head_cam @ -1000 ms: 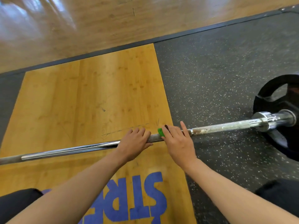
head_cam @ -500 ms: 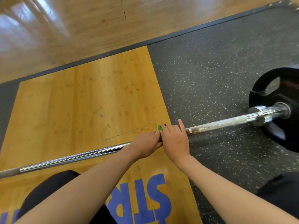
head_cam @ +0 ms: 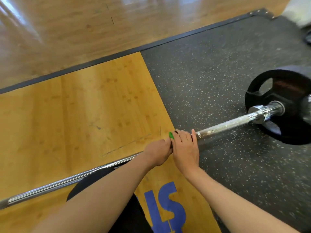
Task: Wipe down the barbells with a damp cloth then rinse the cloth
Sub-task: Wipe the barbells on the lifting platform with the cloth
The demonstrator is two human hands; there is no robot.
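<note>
The left hand (head_cam: 157, 152) lies over the bar (head_cam: 223, 126) from the near side. Its fingers (head_cam: 165, 143) are curled close round the shaft and grip bare metal. The right hand (head_cam: 184, 146) touches it on the plate side. Its fingers (head_cam: 193, 134) are also bent down over the bar, the outermost one stretched straighter across the top. A green scrap of cloth (head_cam: 171, 135) peeks out past the knuckles on the far side of the bar, just where the two hands meet. The rest of the cloth is hidden under the right hand, so how it is wrapped cannot be told.

The bar lies low and level, its long axis running from the lower left edge of view up to the right. Left of the hands its shaft is bright chrome, and right of them it is dull and flecked with white as far as the shiny collar (head_cam: 262, 113). A black plate (head_cam: 294, 132) sits on that right end.

Under the left stretch of the bar is a wooden platform (head_cam: 84, 115) with blue lettering (head_cam: 166, 207) on the near side. Under the right stretch is a speckled black mat (head_cam: 210, 81). A dark-clothed knee (head_cam: 134, 216) shows on the near side of the bar, below the left forearm.
</note>
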